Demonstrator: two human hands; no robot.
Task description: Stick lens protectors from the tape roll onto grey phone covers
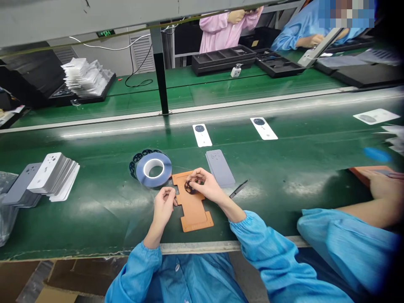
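Observation:
My right hand (203, 184) pinches a round black sticker with holes (190, 187) over the upper part of an orange jig plate (193, 212). Whether the sticker touches the plate, I cannot tell. At the plate's left edge my left hand (164, 203) is closed, thumb and fingers together; anything between them is too small to make out. A roll of blue tape with a white core (141, 171) lies just beyond my left hand, and similar black stickers (138, 157) fan out behind it. Right of the plate are grey phone-shaped panels (222, 170) and a dark slim cutter (239, 189).
Stacked white panels (52, 174) and grey panels (23, 187) stand at the left. White panels with black discs (202, 139) lie farther back. A co-worker's hand (386, 191) rests on another orange plate at the right. A metal post (160, 75) rises behind the bench.

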